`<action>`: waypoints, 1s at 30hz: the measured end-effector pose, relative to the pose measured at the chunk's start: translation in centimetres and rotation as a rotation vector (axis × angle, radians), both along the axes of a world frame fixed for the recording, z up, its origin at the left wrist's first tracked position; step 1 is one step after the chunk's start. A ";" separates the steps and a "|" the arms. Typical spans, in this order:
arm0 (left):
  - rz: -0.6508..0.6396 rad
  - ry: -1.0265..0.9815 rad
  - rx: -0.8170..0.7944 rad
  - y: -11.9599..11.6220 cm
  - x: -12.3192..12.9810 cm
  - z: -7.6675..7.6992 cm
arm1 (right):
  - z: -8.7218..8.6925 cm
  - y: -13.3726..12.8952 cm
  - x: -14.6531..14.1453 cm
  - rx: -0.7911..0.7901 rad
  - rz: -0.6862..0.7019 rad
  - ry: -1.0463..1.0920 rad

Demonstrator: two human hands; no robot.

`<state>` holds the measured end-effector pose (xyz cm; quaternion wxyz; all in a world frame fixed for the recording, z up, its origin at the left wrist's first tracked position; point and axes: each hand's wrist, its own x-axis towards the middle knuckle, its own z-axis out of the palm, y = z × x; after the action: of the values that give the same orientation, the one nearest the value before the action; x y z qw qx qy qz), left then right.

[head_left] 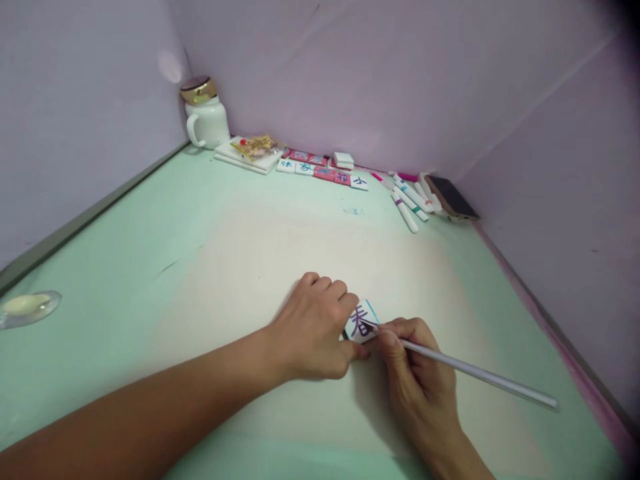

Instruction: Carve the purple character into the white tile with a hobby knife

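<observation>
A small white square tile [356, 328] with a purple painted character and a blue line along one edge lies on the pale table. My left hand [320, 327] is closed at its left side, with finger and thumb gripping its edges. In my right hand [420, 367] is a thin silver-grey brush [480, 373], pinched near its tip, its long handle pointing to the lower right. The brush's tip touches or hovers just over the character's right part; which of the two is unclear.
At the back left stand a white mug [209, 123] and a stack of white boards [250, 160] with a gold packet. Red and white character tiles [325, 173], markers [405, 212] and a phone [453, 197] line the back. A clear dish [43, 310] sits far left.
</observation>
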<state>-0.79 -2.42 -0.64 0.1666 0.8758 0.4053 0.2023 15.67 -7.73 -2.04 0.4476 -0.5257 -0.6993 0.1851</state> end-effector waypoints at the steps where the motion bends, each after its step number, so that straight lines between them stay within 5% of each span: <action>1: 0.001 0.001 0.001 0.0 0.0 0.0 | 0.0 0.0 0.0 0.004 0.002 -0.003; 30: -0.002 0.010 -0.001 -0.1 0.0 0.1 | 0.3 -0.3 0.0 -0.048 0.033 -0.055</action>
<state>-0.78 -2.50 -0.58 0.1651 0.8771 0.4054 0.1977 15.66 -7.99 -1.75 0.4125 -0.5295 -0.7153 0.1946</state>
